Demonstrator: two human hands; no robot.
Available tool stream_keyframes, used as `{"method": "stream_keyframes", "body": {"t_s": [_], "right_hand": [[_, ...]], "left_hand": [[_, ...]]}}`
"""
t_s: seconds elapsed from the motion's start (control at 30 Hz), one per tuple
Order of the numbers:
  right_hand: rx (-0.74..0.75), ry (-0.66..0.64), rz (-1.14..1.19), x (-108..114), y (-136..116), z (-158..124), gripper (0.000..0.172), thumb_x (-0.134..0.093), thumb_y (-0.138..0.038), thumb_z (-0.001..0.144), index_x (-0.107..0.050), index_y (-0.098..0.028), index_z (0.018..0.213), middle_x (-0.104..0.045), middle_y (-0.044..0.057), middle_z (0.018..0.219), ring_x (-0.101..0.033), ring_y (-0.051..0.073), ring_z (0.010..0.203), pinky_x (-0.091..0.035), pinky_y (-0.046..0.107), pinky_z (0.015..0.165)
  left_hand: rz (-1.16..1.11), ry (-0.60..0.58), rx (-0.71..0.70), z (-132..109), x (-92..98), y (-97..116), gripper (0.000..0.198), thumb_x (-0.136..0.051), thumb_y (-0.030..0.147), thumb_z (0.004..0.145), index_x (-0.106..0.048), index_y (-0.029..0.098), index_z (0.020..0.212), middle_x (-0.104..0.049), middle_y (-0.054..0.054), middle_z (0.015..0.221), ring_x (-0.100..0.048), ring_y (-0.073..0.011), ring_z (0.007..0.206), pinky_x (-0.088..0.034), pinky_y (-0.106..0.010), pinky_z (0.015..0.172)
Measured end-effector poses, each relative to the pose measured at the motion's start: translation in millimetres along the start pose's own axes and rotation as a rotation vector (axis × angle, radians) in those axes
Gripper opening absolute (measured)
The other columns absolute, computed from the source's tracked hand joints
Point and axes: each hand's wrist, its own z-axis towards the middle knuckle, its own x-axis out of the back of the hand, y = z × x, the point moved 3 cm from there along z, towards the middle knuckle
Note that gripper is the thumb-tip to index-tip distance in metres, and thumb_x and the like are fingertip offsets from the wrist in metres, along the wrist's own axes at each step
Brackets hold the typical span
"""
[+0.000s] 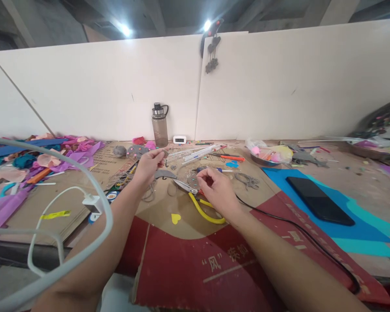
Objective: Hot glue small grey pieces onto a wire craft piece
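Note:
My left hand is raised over the cardboard with its fingertips pinched. A bit of grey shows at those fingertips, too small to name. My right hand is also pinched, and what it may hold is hidden. Just below the right hand lie scissors with yellow handles, their blades pointing left. Between the hands rests a grey curved felt piece. Close to the right fingers is a dark blue tool, partly covered, perhaps joined to the black cord. A yellow paper-like heart lies nearer me.
A bottle and a small white clock stand by the white partition. Coloured felt scraps pile up at left. A phone lies on blue sheets at right. A white cable loops across the left foreground.

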Motion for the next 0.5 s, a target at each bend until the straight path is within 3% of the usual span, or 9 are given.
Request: {"method": "stream_keyframes", "body": {"t_s": [0.1,0.2,0.33,0.5], "right_hand": [[-0.007,-0.050,0.014,-1.2,-1.0,0.0,0.011,-0.050,-0.020,0.083,-0.058,-0.019,0.076,-0.059,-0.001,0.071,-0.052,0.012,0.066,-0.038,0.024,0.063],[-0.005,-0.072,0.012,-2.5,-0.9,0.2,0.011,-0.051,-0.019,0.083,-0.058,-0.018,0.075,-0.059,-0.001,0.071,-0.052,0.013,0.067,-0.038,0.025,0.064],[0.000,-0.111,-0.006,-5.9,4.1,1.3,0.010,-0.051,-0.019,0.082,-0.059,-0.018,0.076,-0.060,-0.001,0.071,-0.052,0.013,0.066,-0.038,0.025,0.065],[0.038,-0.195,-0.018,-10.3,5.2,0.4,0.009,-0.052,-0.016,0.082,-0.060,-0.018,0.077,-0.060,0.000,0.072,-0.053,0.012,0.067,-0.038,0.025,0.064]], "left_hand": [[0.116,0.147,-0.035,14.4,24.9,-6.7,0.023,-0.068,0.023,0.069,-0.063,0.014,0.090,-0.060,0.001,0.065,-0.042,-0.0056,0.048,-0.031,-0.020,0.047],[0.215,0.201,-0.037,21.2,34.9,-21.1,0.020,-0.070,0.024,0.066,-0.058,0.015,0.079,-0.062,0.000,0.063,-0.043,-0.0068,0.045,-0.032,-0.021,0.046],[0.518,0.100,-0.049,24.0,24.5,-34.4,0.015,-0.068,0.026,0.066,-0.063,0.016,0.076,-0.061,0.001,0.060,-0.051,-0.0106,0.050,-0.038,-0.023,0.051],[0.835,-0.014,-0.021,31.9,1.0,-32.9,0.011,-0.067,0.022,0.066,-0.067,0.016,0.076,-0.065,-0.002,0.063,-0.057,-0.0137,0.056,-0.041,-0.025,0.055]]}}
